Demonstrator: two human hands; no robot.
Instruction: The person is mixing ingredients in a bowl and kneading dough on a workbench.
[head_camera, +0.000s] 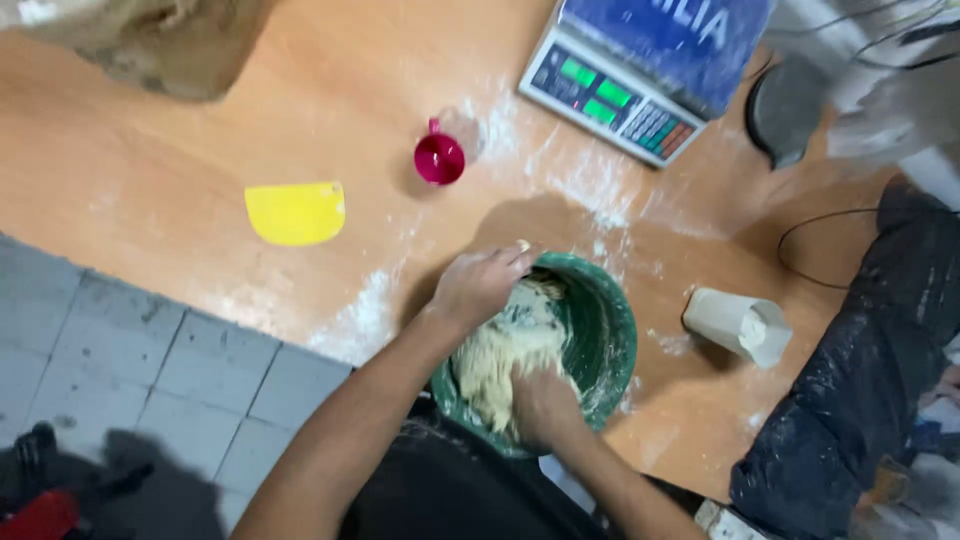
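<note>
A green bowl (610, 345) sat at the near edge of an orange, flour-dusted table (330, 90), holding a pale lump of dough (505, 350). The left hand (478, 285) rested on the bowl's far-left rim, fingers curled over the dough in a loose grip. The right hand (545, 405) pressed down into the dough, fingers closed on it. Farther off lay a yellow scraper (296, 213), a red cup (439, 158), a digital scale (612, 98) and a white tub (738, 325) on its side.

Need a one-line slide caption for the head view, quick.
Both bare hands, left hand and right hand, press pale dough in a round green bowl on a floured orange table.
</note>
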